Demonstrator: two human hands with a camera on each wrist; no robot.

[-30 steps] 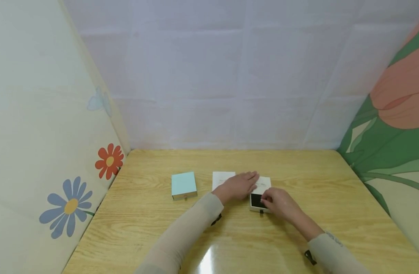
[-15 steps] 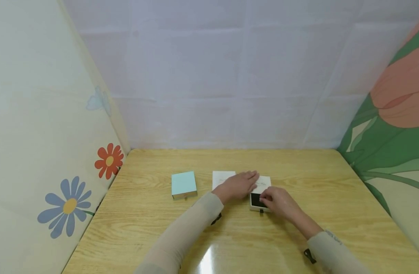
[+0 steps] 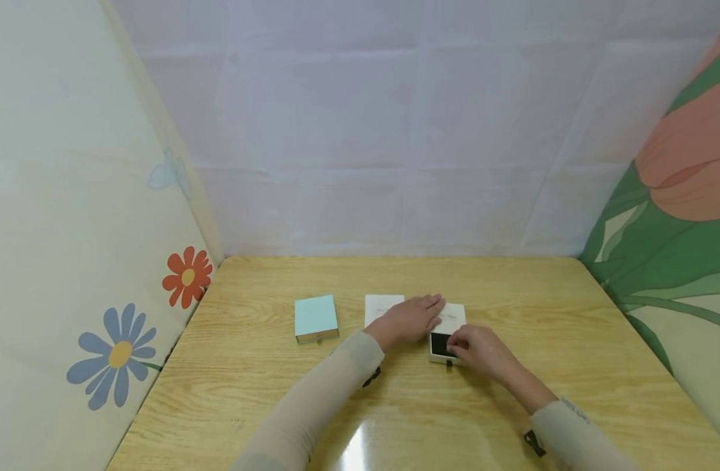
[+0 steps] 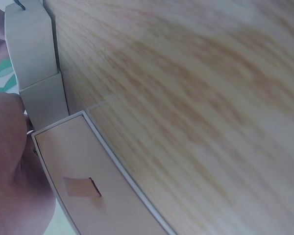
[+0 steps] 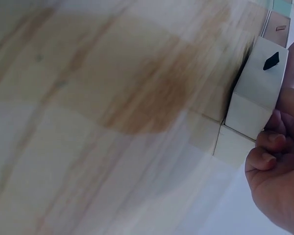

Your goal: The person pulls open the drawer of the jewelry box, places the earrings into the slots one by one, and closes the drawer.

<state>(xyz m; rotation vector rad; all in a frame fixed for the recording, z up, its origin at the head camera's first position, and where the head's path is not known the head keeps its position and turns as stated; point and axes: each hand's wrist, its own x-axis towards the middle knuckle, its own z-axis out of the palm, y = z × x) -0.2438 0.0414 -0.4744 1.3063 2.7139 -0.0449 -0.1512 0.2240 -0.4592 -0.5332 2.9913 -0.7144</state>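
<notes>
A small white drawer box (image 3: pixel 453 315) lies right of centre on the table, its drawer (image 3: pixel 439 358) pulled out toward me, showing a black lining. My left hand (image 3: pixel 412 318) rests with fairly straight fingers across the box's top. Over the drawer, my right hand (image 3: pixel 484 351) has thumb and forefinger pinched together at the lining. At those fingertips shows a tiny pale thing, too small to name. The right wrist view shows the drawer's black pull tab (image 5: pixel 271 61) and the other fingers curled. Partly hidden under my left hand and wrist is a second white box (image 3: pixel 383 303).
A light blue box (image 3: pixel 316 316) with a small front tab stands to the left on the wooden table (image 3: pixel 218 392). In the left wrist view, the second box shows a peach front (image 4: pixel 108 186) with a tab. A pale cloth wall (image 3: pixel 336 216) borders the table's back.
Almost nothing differs. My right fingertips shift very slightly over the drawer lining; my left hand and the boxes stay where they were.
</notes>
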